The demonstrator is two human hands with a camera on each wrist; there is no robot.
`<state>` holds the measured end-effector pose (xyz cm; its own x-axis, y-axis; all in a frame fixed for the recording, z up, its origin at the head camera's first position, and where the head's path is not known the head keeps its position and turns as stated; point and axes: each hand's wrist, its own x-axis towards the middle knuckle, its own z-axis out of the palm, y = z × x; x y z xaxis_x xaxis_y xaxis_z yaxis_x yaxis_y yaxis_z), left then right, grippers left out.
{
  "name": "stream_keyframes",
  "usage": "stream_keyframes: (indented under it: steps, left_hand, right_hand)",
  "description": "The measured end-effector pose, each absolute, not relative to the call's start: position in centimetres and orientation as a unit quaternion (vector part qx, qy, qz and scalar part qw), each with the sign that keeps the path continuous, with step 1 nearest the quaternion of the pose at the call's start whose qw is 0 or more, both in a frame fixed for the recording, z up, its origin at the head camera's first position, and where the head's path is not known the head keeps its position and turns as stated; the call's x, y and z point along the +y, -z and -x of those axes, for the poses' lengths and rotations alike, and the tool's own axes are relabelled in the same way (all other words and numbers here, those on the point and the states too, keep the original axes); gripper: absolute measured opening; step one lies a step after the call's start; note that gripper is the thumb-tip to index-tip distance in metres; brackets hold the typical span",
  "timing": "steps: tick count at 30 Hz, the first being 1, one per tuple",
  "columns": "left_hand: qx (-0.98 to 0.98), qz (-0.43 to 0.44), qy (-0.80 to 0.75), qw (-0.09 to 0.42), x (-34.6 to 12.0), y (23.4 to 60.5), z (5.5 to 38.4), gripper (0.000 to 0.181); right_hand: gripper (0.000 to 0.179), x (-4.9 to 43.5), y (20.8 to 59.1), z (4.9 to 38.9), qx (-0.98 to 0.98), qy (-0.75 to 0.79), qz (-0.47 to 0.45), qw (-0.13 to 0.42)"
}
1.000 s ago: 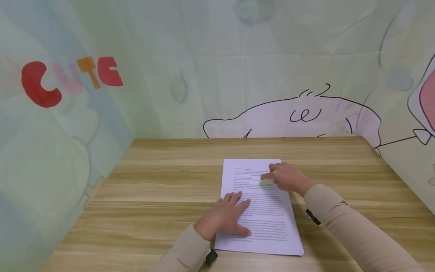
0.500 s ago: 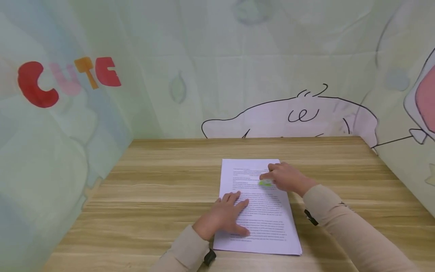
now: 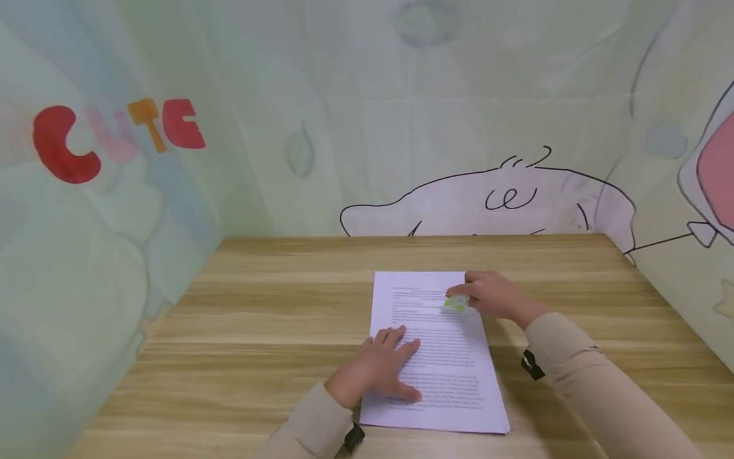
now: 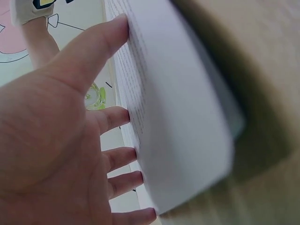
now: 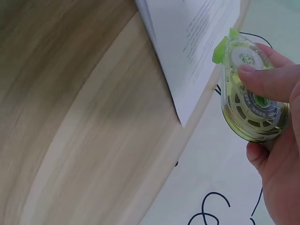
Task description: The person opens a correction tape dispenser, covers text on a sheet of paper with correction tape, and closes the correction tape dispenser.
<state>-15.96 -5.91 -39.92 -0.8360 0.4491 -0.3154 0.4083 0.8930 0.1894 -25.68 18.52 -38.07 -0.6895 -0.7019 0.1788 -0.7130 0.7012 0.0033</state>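
Note:
A stack of printed paper (image 3: 430, 417) lies on the wooden table. My left hand (image 3: 381, 364) rests on its lower left part with fingers spread, the fingertips on the printed text in the left wrist view. My right hand (image 3: 499, 296) is over the upper right of the stack. Between its thumb and fingers it grips a correction tape dispenser (image 5: 253, 101), clear with a round reel inside and a green tip. In the right wrist view that tip stands a little off the top sheet.
The wooden table (image 3: 275, 306) extends on both sides of the paper. A printed fabric backdrop (image 3: 321, 95) with cartoon drawings stands along its back and sides. A black strap (image 3: 532, 364) sits at the right wrist and another black strap (image 3: 354, 436) at the left.
My right hand has lifted slightly and shifted to the right with the correction tape dispenser. The left hand stays in place on the paper.

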Motion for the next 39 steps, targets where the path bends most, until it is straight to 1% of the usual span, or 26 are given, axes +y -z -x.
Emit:
stream_keyframes:
  steps: [11, 20, 33, 39]
  left_hand:
    - [0.956, -0.226, -0.063, 0.174, -5.9, 40.3, 16.0, 0.088]
    - [0.957, -0.228, -0.060, 0.170, -5.9, 40.2, 15.9, 0.088]
    - [0.957, -0.224, -0.062, 0.174, -5.9, 39.9, 15.7, 0.087]
    - [0.957, -0.226, -0.061, 0.174, -5.9, 39.9, 15.8, 0.087]
  right_hand:
    - [0.039, 19.3, 38.4, 24.6, -0.941, -0.046, -0.334, 0.038]
    - [0.041, 19.7, 39.0, 23.9, -0.930, -0.040, -0.356, 0.075]
    - [0.038, 19.0, 39.2, 23.0, -0.917, -0.054, -0.387, 0.079]
    - [0.038, 18.8, 39.2, 22.9, -0.910, -0.052, -0.401, 0.094]
